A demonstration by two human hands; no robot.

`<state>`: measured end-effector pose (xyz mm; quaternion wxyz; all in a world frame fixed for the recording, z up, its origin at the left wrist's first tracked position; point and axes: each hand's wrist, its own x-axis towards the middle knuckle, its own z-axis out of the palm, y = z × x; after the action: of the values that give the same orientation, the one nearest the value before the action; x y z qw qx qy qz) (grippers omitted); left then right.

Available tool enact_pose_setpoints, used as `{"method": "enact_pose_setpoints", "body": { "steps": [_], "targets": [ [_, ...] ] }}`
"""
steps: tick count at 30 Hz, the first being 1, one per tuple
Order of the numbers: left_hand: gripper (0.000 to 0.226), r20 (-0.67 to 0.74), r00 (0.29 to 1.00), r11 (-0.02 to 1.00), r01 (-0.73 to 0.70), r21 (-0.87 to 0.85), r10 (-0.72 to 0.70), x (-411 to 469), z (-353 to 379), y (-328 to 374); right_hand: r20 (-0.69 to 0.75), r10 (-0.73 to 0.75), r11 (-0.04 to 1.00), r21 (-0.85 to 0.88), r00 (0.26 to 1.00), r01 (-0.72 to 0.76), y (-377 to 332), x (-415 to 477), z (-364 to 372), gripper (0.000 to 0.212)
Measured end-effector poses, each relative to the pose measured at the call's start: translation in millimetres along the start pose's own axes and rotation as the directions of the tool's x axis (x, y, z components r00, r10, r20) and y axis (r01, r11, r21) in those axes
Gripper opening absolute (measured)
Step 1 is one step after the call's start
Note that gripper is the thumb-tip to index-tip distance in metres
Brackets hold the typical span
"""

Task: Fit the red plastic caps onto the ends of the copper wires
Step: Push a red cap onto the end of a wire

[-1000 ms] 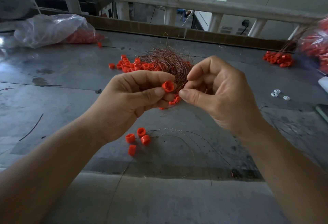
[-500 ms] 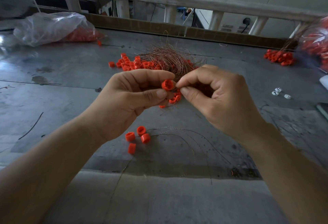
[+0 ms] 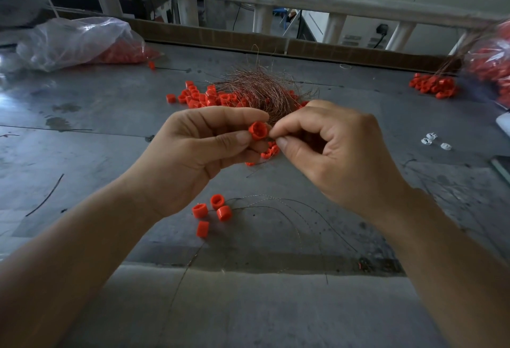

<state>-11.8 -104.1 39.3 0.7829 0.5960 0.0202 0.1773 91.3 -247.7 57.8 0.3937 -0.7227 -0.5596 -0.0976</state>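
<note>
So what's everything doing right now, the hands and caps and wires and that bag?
Left hand: pinches one cap, hollow side toward the camera.
Right hand: fingertips pinched beside that cap; any wire there is too thin to see.
Wire heap: tangled, lying on the table.
Loose caps: scattered beside the heap.
Four caps: lying by thin wires.
Bag: lying down, caps inside.

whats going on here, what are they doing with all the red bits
A person is fitting caps onto wires at a grey table. The left hand pinches a red cap, its open end towards the camera. The right hand pinches right beside it, probably on a wire too thin to see. Behind lie a copper wire tangle and loose caps. Four caps with thin wires running from them lie nearer the person.
</note>
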Motion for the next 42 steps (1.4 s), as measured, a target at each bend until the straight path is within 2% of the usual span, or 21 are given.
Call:
{"method": "enact_pose_setpoints", "body": {
  "steps": [26, 32, 42],
  "targets": [
    [0.026, -0.004, 1.0, 1.0, -0.006, 0.017, 0.006, -1.6, -3.9, 1.7, 0.022, -0.007, 1.0, -0.011, 1.0, 0.007, -3.4, 2.4, 1.7, 0.009],
    [0.028, 0.006, 1.0, 1.0, -0.014, 0.023, 0.014, -2.3, -6.6, 2.8, 0.037, 0.077, 0.979, 0.185, 0.996, -0.082, -6.2, 1.2, 1.9, 0.013],
    [0.023, 0.11, 0.994, 0.995, -0.015, -0.101, 0.026, -3.0, -4.1, 1.4, 0.067, 0.133, 0.925, 0.35, 0.989, -0.148, -4.1, 2.3, 6.0, 0.034]
  ]
}}
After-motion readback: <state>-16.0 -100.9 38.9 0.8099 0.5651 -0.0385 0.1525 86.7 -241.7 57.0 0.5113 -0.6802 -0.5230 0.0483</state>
